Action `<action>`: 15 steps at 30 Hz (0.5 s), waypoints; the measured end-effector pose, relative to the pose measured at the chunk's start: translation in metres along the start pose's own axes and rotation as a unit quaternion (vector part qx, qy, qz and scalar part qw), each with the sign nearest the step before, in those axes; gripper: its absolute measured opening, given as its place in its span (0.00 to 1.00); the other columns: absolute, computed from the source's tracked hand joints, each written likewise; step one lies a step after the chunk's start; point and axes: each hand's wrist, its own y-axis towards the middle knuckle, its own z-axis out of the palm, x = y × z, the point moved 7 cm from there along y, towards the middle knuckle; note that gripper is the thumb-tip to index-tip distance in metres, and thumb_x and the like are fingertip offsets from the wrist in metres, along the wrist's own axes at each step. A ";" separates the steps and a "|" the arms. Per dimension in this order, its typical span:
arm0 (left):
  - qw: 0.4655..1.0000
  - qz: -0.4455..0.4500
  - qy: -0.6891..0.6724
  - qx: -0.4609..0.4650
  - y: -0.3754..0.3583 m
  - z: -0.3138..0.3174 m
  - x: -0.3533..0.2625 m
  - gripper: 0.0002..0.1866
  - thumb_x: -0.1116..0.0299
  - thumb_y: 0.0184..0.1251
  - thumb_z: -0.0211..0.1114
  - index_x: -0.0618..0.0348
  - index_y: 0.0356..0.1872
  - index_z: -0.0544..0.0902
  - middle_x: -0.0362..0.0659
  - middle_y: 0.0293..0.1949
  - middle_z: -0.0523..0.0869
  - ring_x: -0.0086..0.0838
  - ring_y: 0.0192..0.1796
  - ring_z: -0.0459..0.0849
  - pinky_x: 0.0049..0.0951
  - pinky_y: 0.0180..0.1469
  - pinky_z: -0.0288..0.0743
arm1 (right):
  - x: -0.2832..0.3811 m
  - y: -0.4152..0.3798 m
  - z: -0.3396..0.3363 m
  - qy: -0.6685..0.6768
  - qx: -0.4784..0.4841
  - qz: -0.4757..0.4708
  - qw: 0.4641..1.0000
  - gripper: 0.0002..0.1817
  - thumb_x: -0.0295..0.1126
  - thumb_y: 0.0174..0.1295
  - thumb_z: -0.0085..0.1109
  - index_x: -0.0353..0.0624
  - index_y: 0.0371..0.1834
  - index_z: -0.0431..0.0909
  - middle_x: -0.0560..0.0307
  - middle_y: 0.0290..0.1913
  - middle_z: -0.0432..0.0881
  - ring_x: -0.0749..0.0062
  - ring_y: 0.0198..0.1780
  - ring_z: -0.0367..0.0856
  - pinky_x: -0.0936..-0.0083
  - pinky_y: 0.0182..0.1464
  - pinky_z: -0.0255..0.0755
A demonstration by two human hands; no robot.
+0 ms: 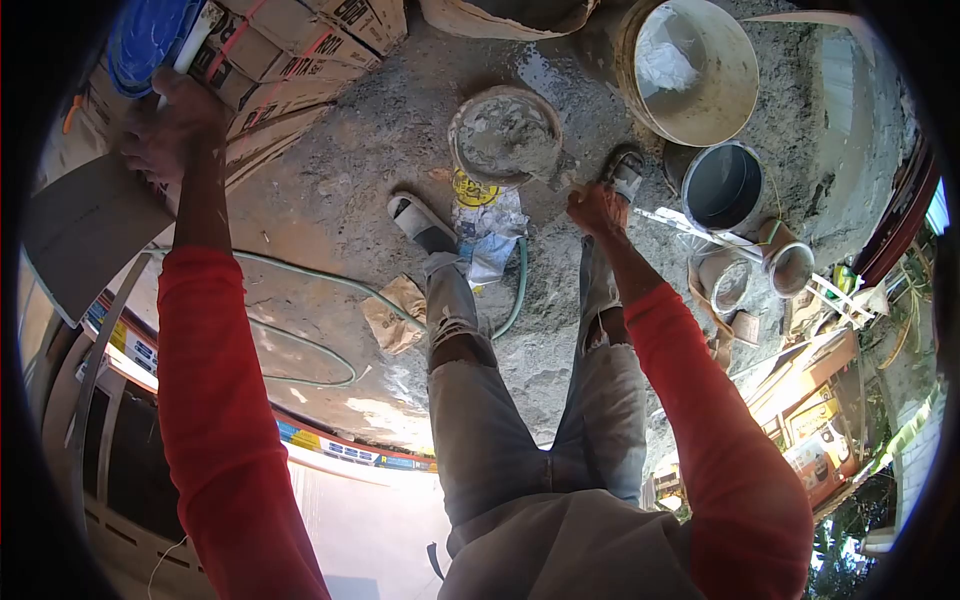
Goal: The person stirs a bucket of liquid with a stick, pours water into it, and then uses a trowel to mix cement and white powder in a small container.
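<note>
At the upper left, my left hand (175, 130) has its fingers bent at the top edge of a grey flat tile (95, 235), beside stacked cardboard boxes. My right hand (600, 210) is closed in front of my right foot, on the handle side of a trowel (565, 172) smeared with mortar; the handle itself is hidden in my fingers. The trowel's blade is at the right rim of a round basin (455, 150) of wet grey mortar. An empty-looking cement bag with yellow print (485, 205) lies just below the basin.
Large white bucket (745, 75) with a white bag inside stands at upper right, near a dark-water bucket (755, 190) and small pails (792, 268). A green hose (350, 285) curves over the floor by my left leg. Cardboard boxes (300, 60) stand at upper left; brown paper (395, 315) lies below.
</note>
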 end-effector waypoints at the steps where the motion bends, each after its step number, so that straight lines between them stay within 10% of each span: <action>1: 1.000 -0.002 0.003 0.000 0.001 0.000 0.000 0.41 0.32 0.69 0.56 0.54 0.71 0.82 0.53 0.75 0.74 0.50 0.80 0.67 0.56 0.80 0.60 | 0.003 0.000 -0.002 0.001 -0.003 0.001 1.000 0.27 0.55 0.63 0.63 0.44 0.52 0.91 0.33 0.50 0.90 0.40 0.55 0.90 0.50 0.58 0.84; 15: 0.999 -0.004 0.017 -0.029 0.006 0.008 0.009 0.36 0.34 0.68 0.58 0.51 0.64 0.87 0.52 0.71 0.77 0.50 0.76 0.70 0.54 0.78 0.63 | 0.072 0.012 -0.037 -0.121 0.044 -0.132 0.983 0.22 0.49 0.69 0.58 0.44 0.54 0.87 0.38 0.54 0.91 0.43 0.58 0.91 0.48 0.61 0.83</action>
